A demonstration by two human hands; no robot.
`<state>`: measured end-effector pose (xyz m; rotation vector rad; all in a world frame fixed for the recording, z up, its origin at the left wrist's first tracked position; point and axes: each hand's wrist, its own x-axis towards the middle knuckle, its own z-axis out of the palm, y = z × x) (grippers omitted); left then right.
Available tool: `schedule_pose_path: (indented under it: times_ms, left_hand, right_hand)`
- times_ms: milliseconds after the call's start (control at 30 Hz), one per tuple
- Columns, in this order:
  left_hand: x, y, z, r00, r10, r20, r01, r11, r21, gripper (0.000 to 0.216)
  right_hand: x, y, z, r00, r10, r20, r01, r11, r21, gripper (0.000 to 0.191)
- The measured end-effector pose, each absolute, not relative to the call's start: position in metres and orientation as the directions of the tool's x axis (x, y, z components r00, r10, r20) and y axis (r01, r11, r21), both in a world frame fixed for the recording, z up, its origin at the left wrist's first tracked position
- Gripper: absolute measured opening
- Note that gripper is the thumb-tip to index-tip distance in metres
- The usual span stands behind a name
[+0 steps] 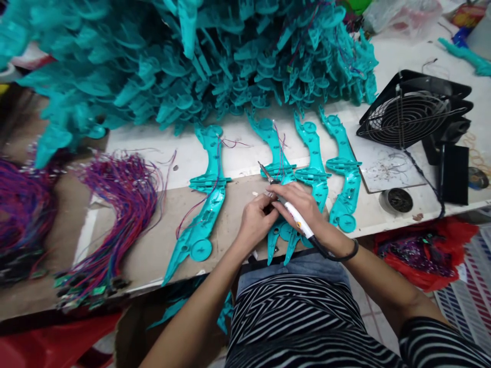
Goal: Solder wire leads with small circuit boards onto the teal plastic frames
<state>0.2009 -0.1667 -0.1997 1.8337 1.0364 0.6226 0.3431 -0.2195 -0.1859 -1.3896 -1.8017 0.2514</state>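
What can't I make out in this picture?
Head view: what lies between left hand and right hand; fingers cover it.
Head view: top of the pile; upper edge cuts it off.
Head view: lettering on the iron; too small.
Head view: far-left wires; left edge cuts them off.

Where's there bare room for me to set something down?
Best spot: the tabletop between the leftmost laid-out teal part and the left hand. A second patch, with some stray wires, lies between that part and the wire bundle. It's crowded along the back with the teal pile and around the right hand.
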Motion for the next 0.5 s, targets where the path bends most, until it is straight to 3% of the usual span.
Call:
schedule_pose_path:
  times_ms: [133, 300, 500]
  left_hand:
    - [0.201, -0.165, -0.195, 0.528, 0.847, -0.058, 0.431, -0.209, 0.878, 0.008]
    - [0.201, -0.160, -0.186, 0.530, 0.838, -0.130, 0.289, -0.034, 0.957, 0.024]
    - [0.207, -0.155, -0.184, 0.517, 0.822, -0.239, 0.205, 0.152, 0.967, 0.020]
  right_hand:
    - [0.345, -0.218, -0.187, -0.045, 0.876, 0.480, 0.703, 0.370, -0.608, 0.031]
    - [0.356, -0.221, -0.181, 0.060, 0.880, 0.472, 0.700, 0.300, -0.648, 0.029]
    - [0.363, -0.220, -0.186, 0.100, 0.876, 0.472, 0.665, 0.294, -0.686, 0.030]
